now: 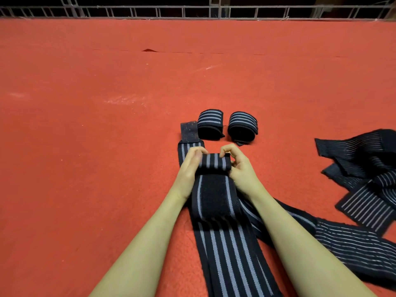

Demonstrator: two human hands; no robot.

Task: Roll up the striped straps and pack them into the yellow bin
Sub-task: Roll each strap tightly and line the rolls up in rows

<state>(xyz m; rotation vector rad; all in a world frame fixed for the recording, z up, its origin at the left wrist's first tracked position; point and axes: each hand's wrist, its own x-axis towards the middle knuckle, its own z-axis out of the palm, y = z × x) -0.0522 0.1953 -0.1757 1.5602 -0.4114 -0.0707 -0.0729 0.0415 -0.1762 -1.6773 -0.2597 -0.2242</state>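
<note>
Now, at lower centre, the left hand (191, 162) and right hand (236, 162) both pinch the ends of a small roll (215, 161) at the head of a striped strap (227, 243). Two finished rolls (227, 125) sit just above; loose straps (368, 181) lie at right on the red cloth (107, 82).

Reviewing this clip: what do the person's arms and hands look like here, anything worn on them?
Both forearms enter from the bottom edge and are bare as far as the frame shows: no sleeves, no gloves. The left hand and right hand show no rings, and no watch or bracelet is visible at either wrist. Fingernails look short and unpainted, as far as the picture lets one tell.
</note>
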